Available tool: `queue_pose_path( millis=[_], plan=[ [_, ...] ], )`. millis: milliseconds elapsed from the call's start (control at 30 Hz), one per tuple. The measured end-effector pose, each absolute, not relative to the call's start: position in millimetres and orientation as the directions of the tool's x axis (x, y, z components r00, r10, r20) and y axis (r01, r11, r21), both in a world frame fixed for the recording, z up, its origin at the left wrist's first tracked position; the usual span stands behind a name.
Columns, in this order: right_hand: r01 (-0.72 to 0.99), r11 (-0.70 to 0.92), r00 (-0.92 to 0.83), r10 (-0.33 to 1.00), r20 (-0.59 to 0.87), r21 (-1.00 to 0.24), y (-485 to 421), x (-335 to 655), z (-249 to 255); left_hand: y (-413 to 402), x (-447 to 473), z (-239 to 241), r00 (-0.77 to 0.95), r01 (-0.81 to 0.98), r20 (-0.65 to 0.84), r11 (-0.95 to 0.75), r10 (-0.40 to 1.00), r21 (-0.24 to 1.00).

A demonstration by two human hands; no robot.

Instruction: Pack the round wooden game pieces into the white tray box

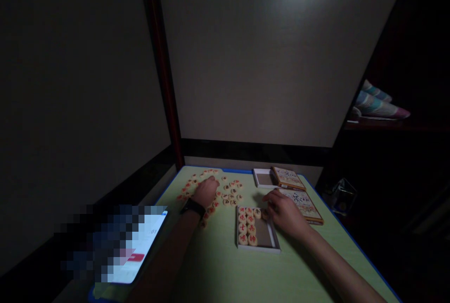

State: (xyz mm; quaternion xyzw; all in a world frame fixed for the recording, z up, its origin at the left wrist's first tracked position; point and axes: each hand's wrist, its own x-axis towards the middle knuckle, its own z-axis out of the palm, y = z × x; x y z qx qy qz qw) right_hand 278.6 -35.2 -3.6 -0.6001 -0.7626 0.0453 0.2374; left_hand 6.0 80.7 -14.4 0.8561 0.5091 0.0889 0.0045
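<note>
Round wooden Chinese chess pieces (232, 190) with red or dark characters lie scattered at the far left of the table. Among them is my left hand (206, 193), a dark band on its wrist; its fingers are curled, and their tips, with anything they hold, are hidden. A shallow white-edged box (263, 235) in front of me has two columns of red-marked pieces on its left side. Along its far side sits a dark-marked piece (257, 213). My right hand (281, 207) is at the box's far right corner, its fingers closed around another chess piece (265, 215).
Two printed box lids or boxes (302, 204) lie at the right, one propped on a second shallow tray (262, 178). A lit screen (140, 251) is at the left edge of the green table (218, 265). Walls rise behind and to the left.
</note>
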Motion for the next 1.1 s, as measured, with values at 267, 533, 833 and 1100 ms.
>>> queue_pose_path(
  millis=[267,533,833,1100],
  plan=[
    [0.891,0.291,-0.176,0.929,0.325,-0.349,-33,281,-6,83,3,-13,0.479,0.866,0.108,-0.489,0.871,0.103],
    [0.880,0.323,-0.197,0.916,0.350,-0.347,-31,282,-9,77,7,-4,0.466,0.877,0.093,-0.473,0.880,0.080],
    [0.878,0.330,-0.196,0.909,0.368,-0.347,-31,283,-11,30,20,0,0.586,0.797,0.076,-0.590,0.807,0.129],
    [0.880,0.324,-0.196,0.914,0.355,-0.346,-31,283,-10,13,29,3,0.560,0.815,0.057,-0.562,0.827,0.144]
  ],
)
